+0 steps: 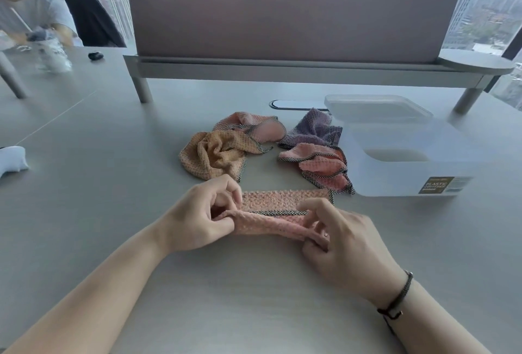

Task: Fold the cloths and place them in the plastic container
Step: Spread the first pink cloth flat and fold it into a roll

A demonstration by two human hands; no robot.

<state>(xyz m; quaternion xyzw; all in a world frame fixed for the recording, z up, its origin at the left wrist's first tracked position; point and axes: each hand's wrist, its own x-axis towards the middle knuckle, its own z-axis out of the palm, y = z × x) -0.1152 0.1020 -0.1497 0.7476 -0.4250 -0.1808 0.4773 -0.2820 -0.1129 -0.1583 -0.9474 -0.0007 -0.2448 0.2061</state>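
Observation:
A pink cloth [278,212] with a checked border lies half folded on the grey table in front of me. My left hand [197,218] pinches its left end, and my right hand [341,240] pinches its right end, lifting the near edge. Behind it lie several crumpled cloths: an orange one [217,156], a pale pink one [254,124], a purple one [313,130] and a salmon one [322,167]. The translucent plastic container [406,173] stands at the right, open, its lid [375,108] resting on its far rim. Nothing shows inside it.
A raised shelf with a mauve divider panel [291,17] spans the back of the table [254,283]. A cable slot [293,105] sits under it. Another person [31,11] works at the far left. A white object [11,158] lies at the left edge.

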